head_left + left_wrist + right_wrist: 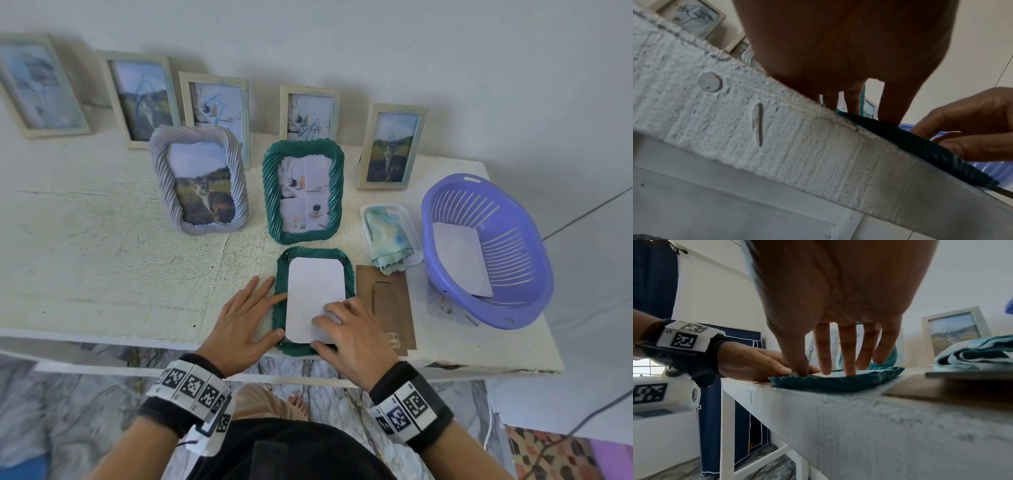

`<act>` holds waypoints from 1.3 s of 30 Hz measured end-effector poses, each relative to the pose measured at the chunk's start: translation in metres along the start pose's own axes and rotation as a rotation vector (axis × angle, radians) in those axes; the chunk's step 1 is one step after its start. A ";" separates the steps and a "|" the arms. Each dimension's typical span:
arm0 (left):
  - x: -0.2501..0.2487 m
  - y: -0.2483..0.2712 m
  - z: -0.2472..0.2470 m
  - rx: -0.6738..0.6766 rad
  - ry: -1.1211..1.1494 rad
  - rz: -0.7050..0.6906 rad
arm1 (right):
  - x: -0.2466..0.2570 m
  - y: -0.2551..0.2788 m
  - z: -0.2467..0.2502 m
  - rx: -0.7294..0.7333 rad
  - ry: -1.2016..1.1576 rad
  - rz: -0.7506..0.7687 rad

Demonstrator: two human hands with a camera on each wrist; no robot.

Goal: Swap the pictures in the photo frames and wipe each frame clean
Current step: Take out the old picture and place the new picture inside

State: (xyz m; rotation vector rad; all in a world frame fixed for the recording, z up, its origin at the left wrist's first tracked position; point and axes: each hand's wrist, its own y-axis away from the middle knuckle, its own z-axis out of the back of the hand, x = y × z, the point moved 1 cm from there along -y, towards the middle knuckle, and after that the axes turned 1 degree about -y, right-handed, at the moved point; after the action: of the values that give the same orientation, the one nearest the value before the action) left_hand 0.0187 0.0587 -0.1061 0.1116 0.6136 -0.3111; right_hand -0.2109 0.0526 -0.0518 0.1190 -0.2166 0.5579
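Both hands spread: left hand (pixel 245 320) steadies green frame (pixel 281 301); right hand (pixel 349 334) presses white sheet (pixel 313 291). Risk: frame overhangs the surface's (pixel 102 260) near edge and may tip off.

Right hand (pixel 838 308): fingertips (pixel 851 369) pressing white sheet (pixel 840 373) inside teal frame (pixel 834 382), flat at table (pixel 859 426) near edge. Left hand (pixel 748 363): touching frame's left side. Brown board (pixel 941 386) right; folded cloth (pixel 974 355) and upright picture frame (pixel 953 331) far right.
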 end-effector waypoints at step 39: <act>-0.058 -0.049 0.036 -0.065 0.025 -0.062 | -0.072 0.152 0.025 -0.622 -1.171 -0.918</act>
State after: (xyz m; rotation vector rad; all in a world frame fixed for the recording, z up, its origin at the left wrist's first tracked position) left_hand -0.0222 0.0199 -0.0432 0.0341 0.6519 -0.3497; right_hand -0.3565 0.1395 -0.0365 -0.0818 -1.3763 -0.5766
